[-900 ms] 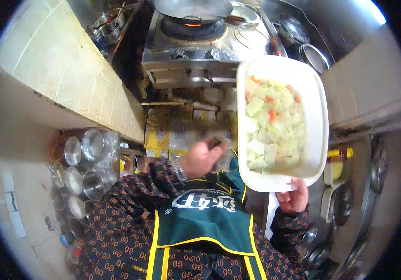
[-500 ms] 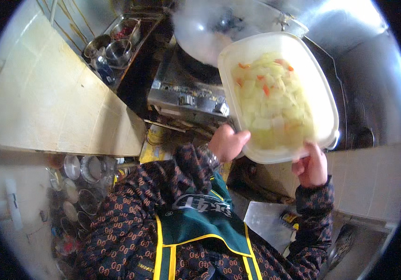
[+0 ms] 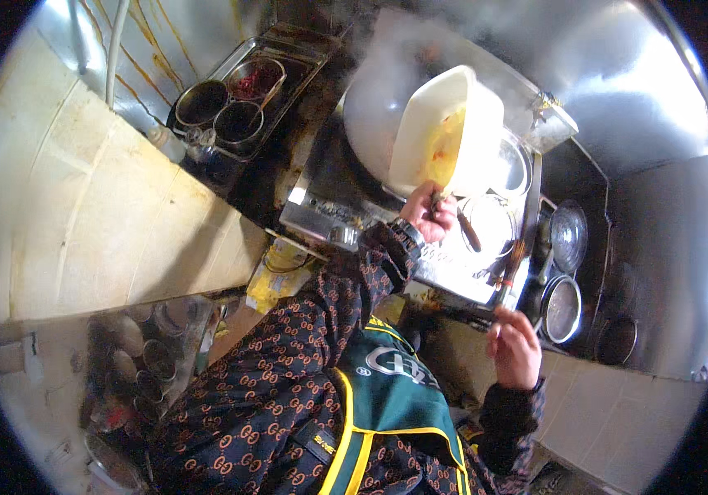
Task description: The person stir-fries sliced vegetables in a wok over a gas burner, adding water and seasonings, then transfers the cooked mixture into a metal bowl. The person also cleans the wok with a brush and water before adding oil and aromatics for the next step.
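Note:
My left hand [image 3: 431,213] grips the near end of a white plastic tub [image 3: 481,124], fingers closed on its rim. The tub is tipped up on its side over a large steaming wok [image 3: 370,107]. Inside it, a yellowish mass of cut vegetables [image 3: 446,140] with orange bits shows along the lower side. My right hand [image 3: 517,346] is off the tub, to the right, with fingers loosely bent and apart. Just beyond its fingertips is a brush [image 3: 510,276] with brown bristles and a red band; contact with it cannot be made out. Steam blurs the wok's contents.
A metal tray [image 3: 300,51] at the far left bears several pots, one with red bits [image 3: 253,80]. Round metal pans [image 3: 562,309] and a glass-like lid [image 3: 569,238] stand right of the stove [image 3: 308,216]. A tiled ledge [image 3: 123,206] runs along the left.
The tub has moved away from me and been tipped from nearly level onto its side. My right hand has let go of it and moved lower, near the brush. The view has shifted.

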The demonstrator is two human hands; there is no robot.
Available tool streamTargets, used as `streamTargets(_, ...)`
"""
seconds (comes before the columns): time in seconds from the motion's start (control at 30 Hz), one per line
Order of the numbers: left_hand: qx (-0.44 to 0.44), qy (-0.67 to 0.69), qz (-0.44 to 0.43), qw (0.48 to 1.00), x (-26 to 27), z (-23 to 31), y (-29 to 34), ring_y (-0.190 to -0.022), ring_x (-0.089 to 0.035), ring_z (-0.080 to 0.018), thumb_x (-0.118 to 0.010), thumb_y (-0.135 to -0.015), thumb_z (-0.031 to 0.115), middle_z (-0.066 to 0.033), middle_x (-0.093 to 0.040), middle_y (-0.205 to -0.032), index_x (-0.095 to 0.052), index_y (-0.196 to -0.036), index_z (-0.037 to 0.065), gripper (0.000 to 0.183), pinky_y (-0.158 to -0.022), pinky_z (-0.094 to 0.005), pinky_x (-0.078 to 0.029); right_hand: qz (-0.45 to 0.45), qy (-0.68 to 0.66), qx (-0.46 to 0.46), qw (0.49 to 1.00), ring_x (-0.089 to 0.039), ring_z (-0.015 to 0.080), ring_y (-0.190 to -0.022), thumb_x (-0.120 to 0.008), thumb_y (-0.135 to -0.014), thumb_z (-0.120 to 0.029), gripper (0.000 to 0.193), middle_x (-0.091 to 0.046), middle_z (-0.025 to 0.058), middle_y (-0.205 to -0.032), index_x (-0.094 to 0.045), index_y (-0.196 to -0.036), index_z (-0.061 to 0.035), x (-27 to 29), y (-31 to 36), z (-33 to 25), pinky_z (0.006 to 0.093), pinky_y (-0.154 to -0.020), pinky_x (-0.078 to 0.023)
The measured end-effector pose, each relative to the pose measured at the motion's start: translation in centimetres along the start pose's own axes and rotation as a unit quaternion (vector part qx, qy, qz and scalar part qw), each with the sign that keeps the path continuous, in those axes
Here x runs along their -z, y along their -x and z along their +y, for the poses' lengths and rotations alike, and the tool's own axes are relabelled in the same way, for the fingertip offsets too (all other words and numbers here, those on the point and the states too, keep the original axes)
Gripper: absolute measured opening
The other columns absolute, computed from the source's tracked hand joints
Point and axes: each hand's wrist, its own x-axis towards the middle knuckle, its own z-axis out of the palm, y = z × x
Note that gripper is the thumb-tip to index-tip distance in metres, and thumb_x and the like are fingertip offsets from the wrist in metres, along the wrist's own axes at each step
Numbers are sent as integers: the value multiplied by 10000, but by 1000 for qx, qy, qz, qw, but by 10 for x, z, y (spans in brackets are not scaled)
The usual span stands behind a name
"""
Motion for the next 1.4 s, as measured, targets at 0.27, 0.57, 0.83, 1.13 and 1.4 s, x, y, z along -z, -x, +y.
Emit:
streamTargets(0.27, 113, 112, -73, 984, 19, 30, -22, -519, -460, -81, -604, -867, 161, -10, -488, -653, -512, -759, 36, 189, -442, -203, -339, 108, -143, -29, 983, -589, 156, -685, -568, -944, -121, 342, -660, 117, -863, -557, -1254, 24, 30, 0, 33, 256, -583, -474)
streamTargets(0.57, 189, 22, -171, 967, 19, 14, -40, -490, -442, -50, -553, -984, 319, -4, -516, -695, -510, -886, 32, 306, -418, -183, -355, 134, -111, 3, 985, -592, 151, -659, -563, -945, -113, 308, -665, 110, -856, -573, -1222, 20, 51, -6, 26, 254, -575, -486)
streamTargets(0.83, 252, 7, -369, 895, -6, -6, -55, -450, -413, -66, -551, -970, 391, 8, -472, -659, -534, -931, 72, 323, -386, -196, -347, 165, -111, 3, 980, -595, 166, -661, -549, -946, -99, 303, -657, 113, -863, -572, -1225, 18, 51, 1, 37, 271, -587, -517)
streamTargets(1.13, 277, -104, -66, 953, -1, 27, -60, -449, -428, -77, -541, -899, 274, 4, -496, -641, -497, -791, 64, 240, -394, -222, -384, 147, -117, -29, 982, -588, 166, -644, -523, -946, -66, 292, -651, 112, -847, -564, -1223, 19, 48, -12, 37, 274, -568, -491)
streamTargets(1.4, 39, -683, 343, 644, -11, 54, 6, -436, -545, -128, -610, -866, 297, -88, -616, -604, -648, -790, -41, 348, -393, -300, -439, 68, -24, -40, 997, -597, 157, -693, -536, -934, -26, 296, -670, 129, -910, -556, -1224, 28, 24, -40, 32, 264, -630, -496)
